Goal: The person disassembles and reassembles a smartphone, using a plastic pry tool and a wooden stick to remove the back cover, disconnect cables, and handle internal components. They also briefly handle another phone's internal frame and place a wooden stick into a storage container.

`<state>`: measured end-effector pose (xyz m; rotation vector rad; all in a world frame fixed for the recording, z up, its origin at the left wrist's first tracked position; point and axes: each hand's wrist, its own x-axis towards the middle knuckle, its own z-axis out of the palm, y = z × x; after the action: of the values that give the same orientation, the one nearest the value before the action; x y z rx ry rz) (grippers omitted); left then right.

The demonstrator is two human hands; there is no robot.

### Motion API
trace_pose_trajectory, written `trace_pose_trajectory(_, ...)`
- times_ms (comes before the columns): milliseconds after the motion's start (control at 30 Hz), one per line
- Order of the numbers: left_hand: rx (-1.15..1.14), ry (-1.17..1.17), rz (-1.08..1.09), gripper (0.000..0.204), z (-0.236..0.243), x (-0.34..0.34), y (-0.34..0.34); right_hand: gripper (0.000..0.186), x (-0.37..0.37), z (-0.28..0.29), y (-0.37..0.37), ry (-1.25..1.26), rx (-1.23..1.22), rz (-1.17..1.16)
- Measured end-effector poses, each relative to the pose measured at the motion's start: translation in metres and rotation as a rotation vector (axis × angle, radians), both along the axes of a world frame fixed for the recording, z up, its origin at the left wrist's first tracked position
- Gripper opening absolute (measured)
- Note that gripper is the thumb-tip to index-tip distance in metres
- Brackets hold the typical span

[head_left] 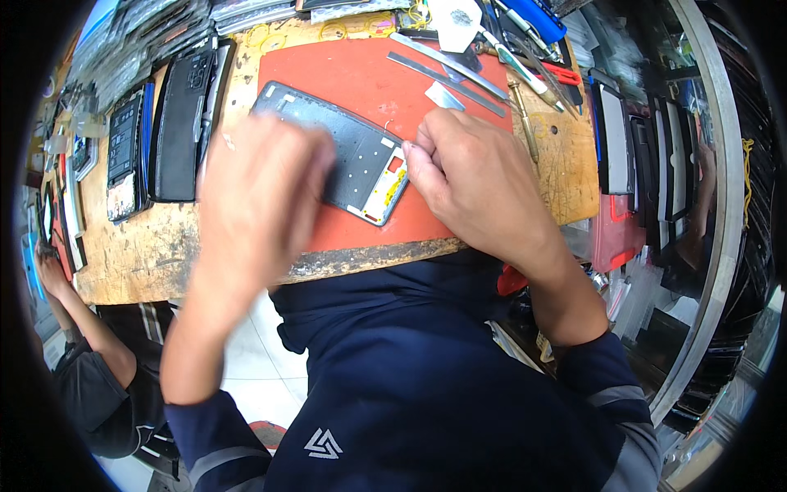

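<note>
A dark phone frame (354, 168) lies at a slant on the orange-red work mat (361, 70). Its right end is pale, with yellow patches and a red opening. At that end my right hand (479, 168) is closed, thumb and forefinger pinching the frame's edge; its other fingers are curled under. My left hand (262, 184) hovers over the frame's left part and hides some of it. Motion smears its fingers, so I cannot tell whether they hold anything.
Phone parts (182, 123) and a battery-bearing phone (127, 156) stand on the wooden bench (156, 254) at left. Metal strips (447, 82), a screwdriver (525, 119) and other tools lie beyond my right hand. A co-worker's arm (94, 328) shows at far left; a glass case edge (721, 205) is at right.
</note>
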<state>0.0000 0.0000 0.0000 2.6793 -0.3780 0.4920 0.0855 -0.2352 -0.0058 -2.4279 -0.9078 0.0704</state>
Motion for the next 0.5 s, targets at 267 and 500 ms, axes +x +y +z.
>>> trace_pose_trajectory(267,-0.215,-0.088,0.279,0.029,-0.032,-0.043,-0.093,0.023,0.005,0.008,-0.012,0.267,0.041,-0.009)
trace_pose_trajectory(500,-0.178,-0.108,0.405,0.026,-0.034,-0.031,-0.111,0.018,0.010,0.010,-0.013,0.504,0.172,-0.020)
